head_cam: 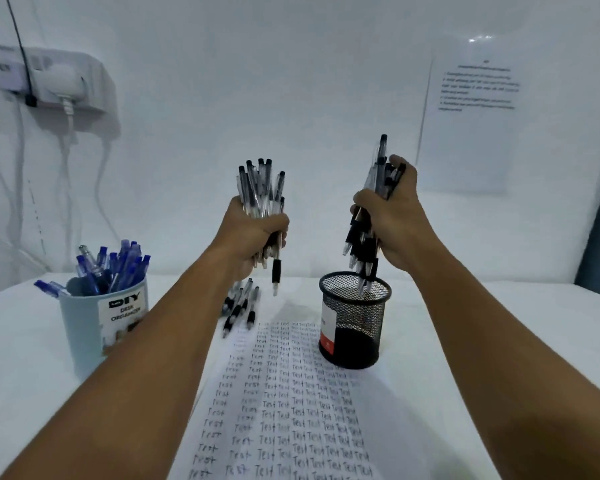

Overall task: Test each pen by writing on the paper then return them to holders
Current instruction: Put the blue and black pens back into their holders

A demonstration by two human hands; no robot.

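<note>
My left hand [257,233] grips a bundle of several black pens [262,188] upright above the table. My right hand [392,216] grips a second bundle of black pens [381,174], whose tips hang just over the mouth of a black mesh holder [355,323]. Three black pens [239,308] lie loose on the table beneath my left hand. A sheet of paper [291,403] covered in rows of the handwritten word "Test" lies between my forearms. A light blue holder [90,327] at the left is full of blue pens [118,268].
The white table [499,341] meets a white wall close behind. A power strip with plugs and cables [52,81] hangs on the wall at upper left. A printed notice [475,116] is stuck on the wall at right.
</note>
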